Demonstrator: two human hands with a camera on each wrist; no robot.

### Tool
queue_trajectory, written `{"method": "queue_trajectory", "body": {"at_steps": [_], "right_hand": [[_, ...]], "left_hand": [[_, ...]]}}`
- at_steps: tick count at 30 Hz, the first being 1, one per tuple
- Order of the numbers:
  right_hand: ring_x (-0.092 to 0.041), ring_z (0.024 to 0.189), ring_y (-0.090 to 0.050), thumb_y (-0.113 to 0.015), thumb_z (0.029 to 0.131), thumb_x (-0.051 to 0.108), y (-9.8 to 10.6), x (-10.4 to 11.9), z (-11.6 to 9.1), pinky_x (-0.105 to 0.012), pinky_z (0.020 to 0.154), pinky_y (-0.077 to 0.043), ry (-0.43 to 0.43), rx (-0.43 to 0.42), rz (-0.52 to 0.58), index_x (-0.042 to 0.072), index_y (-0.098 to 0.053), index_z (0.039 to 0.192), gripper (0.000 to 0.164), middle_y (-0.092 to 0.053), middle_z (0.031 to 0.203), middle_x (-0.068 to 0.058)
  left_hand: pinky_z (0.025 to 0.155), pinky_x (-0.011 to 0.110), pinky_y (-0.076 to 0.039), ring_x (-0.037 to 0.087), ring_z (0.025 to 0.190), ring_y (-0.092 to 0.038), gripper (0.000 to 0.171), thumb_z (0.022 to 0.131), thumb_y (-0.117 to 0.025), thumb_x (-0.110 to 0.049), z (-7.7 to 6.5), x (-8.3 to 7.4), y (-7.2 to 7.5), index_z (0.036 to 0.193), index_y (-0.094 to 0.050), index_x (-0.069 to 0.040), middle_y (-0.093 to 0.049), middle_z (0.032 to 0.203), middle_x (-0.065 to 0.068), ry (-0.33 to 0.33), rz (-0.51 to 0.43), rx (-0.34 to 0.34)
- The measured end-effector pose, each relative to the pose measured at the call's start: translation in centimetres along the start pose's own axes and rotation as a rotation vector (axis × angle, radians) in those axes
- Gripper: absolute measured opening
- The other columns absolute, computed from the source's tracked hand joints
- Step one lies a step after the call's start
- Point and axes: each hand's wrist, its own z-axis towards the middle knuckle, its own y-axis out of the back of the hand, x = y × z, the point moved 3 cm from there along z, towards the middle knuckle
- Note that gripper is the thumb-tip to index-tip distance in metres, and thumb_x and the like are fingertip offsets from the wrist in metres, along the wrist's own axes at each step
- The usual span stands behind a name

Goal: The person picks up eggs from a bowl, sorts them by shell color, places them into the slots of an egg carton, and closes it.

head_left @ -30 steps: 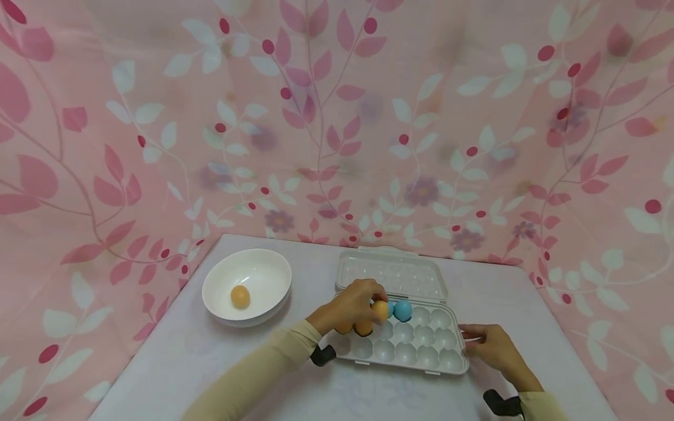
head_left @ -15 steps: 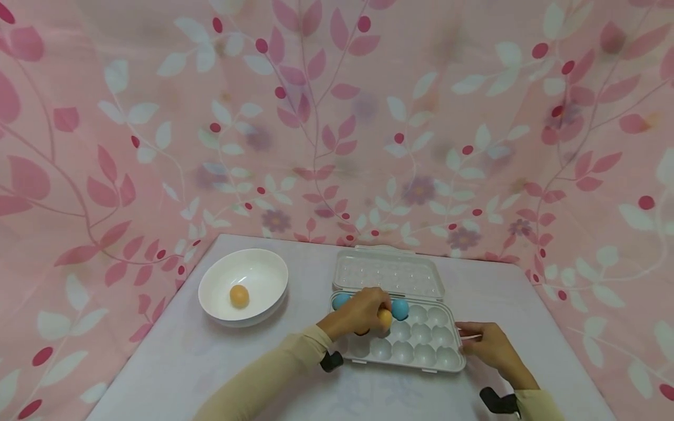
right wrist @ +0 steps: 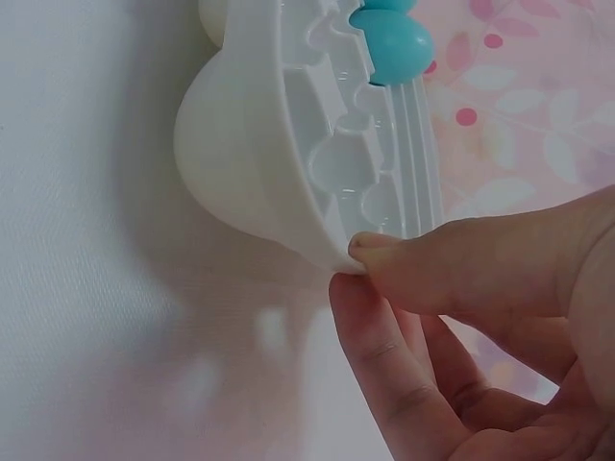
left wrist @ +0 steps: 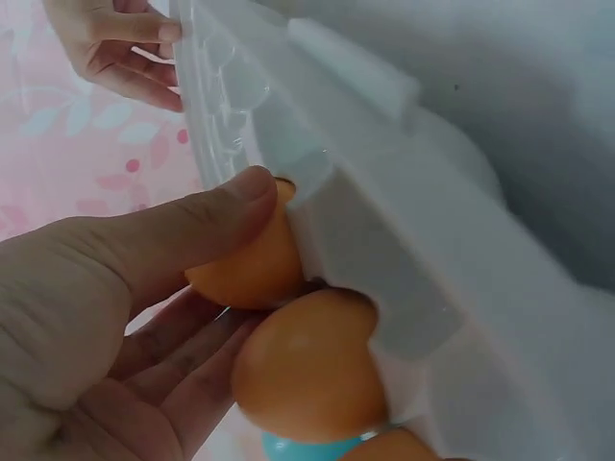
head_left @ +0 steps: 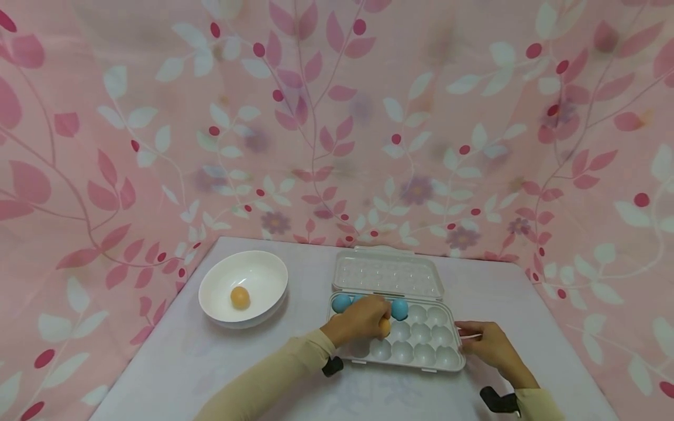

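Observation:
An egg carton (head_left: 413,351) of pale plastic lies on the table with its lid folded back. Over its left part, my left hand (head_left: 363,320) holds an orange egg (left wrist: 258,257) between thumb and fingers, right at a cup of the middle row. Another orange egg (left wrist: 312,365) sits beside it in the left wrist view. Blue eggs, one of them this blue egg (head_left: 399,309), stand in the back row, partly behind my hand. My right hand (head_left: 492,346) pinches the carton's right end, thumb on top of the rim (right wrist: 336,257) and fingers beneath.
A white bowl (head_left: 271,292) stands at the left of the table, with one orange egg (head_left: 240,297) inside. The open lid (head_left: 389,273) lies behind the carton, near the patterned pink cloth (head_left: 337,146). White cloth covers the table (head_left: 295,386).
My left hand has brought the orange egg from over the back row down and towards me, to the middle row. The right hand keeps its grip on the carton's end.

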Motion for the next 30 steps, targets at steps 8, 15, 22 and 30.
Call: {"method": "queue_trajectory", "body": {"at_steps": [8, 15, 22, 30], "right_hand": [[-0.024, 0.084, -0.066, -0.077, 0.072, -0.002, -0.2, 0.0, 0.1, -0.029, 0.065, -0.053, 0.001, -0.005, 0.015, -0.009, -0.063, 0.12, 0.051, -0.07, 0.103, -0.019], [-0.024, 0.084, -0.067, -0.077, 0.071, -0.002, -0.1, 0.0, 0.0, -0.029, 0.066, -0.053, -0.007, -0.016, 0.002, -0.009, -0.063, 0.121, 0.053, -0.07, 0.102, -0.018], [-0.023, 0.084, -0.067, -0.077, 0.071, -0.002, -0.2, 0.1, -0.2, -0.029, 0.066, -0.053, -0.007, -0.013, -0.011, -0.01, -0.061, 0.123, 0.055, -0.07, 0.104, -0.019], [-0.024, 0.085, -0.067, -0.075, 0.073, -0.003, -0.4, 0.1, 0.1, -0.029, 0.065, -0.053, -0.015, -0.012, -0.036, -0.01, -0.06, 0.124, 0.054, -0.07, 0.105, -0.019]], "left_hand": [[0.055, 0.014, -0.035, 0.002, 0.063, -0.044, 0.006, 0.08, -0.075, -0.008, 0.0, 0.0, 0.8, 0.074, -0.073, -0.009, -0.052, 0.065, -0.01, -0.014, -0.115, 0.005], [0.076, 0.015, -0.048, 0.001, 0.084, -0.058, 0.011, 0.09, -0.07, -0.011, -0.5, 0.5, 2.4, 0.097, -0.078, -0.01, -0.07, 0.091, -0.008, -0.017, -0.144, -0.053], [0.068, 0.015, -0.049, 0.001, 0.08, -0.058, 0.006, 0.091, -0.069, -0.011, -2.7, 2.7, 4.8, 0.094, -0.075, -0.011, -0.068, 0.088, -0.01, 0.034, -0.223, -0.05], [0.063, 0.02, -0.052, 0.007, 0.073, -0.063, 0.006, 0.09, -0.068, -0.008, -5.9, 8.4, 8.9, 0.091, -0.074, -0.008, -0.07, 0.085, -0.002, 0.113, -0.22, -0.125]]}}
